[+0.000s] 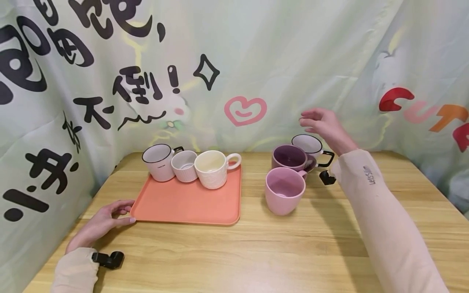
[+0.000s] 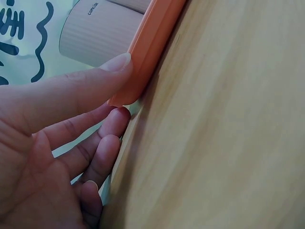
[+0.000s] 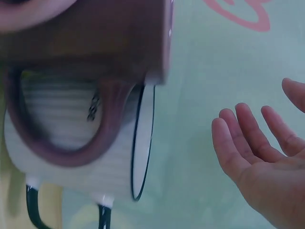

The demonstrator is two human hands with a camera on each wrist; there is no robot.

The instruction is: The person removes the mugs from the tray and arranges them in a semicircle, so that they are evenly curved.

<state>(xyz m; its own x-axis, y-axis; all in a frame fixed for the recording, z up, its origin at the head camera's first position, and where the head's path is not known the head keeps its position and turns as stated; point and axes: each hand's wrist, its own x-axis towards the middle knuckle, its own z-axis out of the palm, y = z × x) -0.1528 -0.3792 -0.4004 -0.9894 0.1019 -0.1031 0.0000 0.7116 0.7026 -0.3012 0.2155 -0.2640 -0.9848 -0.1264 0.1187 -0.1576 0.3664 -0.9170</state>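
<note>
Three cups are carried along the back of the tray [image 1: 187, 205]: a left white mug [image 1: 160, 166], a ribbed cup [image 1: 185, 167] and a cream mug [image 1: 211, 171]. Three more are set on the desk [image 1: 256, 256] to the right: a pink mug [image 1: 282, 199] in front, a purple mug [image 1: 289, 158] behind it, and a right white mug [image 1: 307, 143] at the back. The tray's near left corner is pinched lightly by the left hand [image 1: 104, 221], with the thumb laid against the rim and the fingertips tucked at its lower edge. Nothing is held by the right hand [image 1: 325, 125]; it is raised above the right white mug, fingers loosely extended and thumb set apart. All the mugs are judged stiff, smooth and fairly weighty for their size, easily chipped if knocked together. They are best gripped by the handle, or around the wall below the rim; the black handle [image 1: 326, 158] of the right white mug is pointed rightward, free of the purple mug. The tray is judged light and rigid, best steadied at its edge so that its cups are not slid. Whether the purple and right white mugs are touching cannot be told.
</note>
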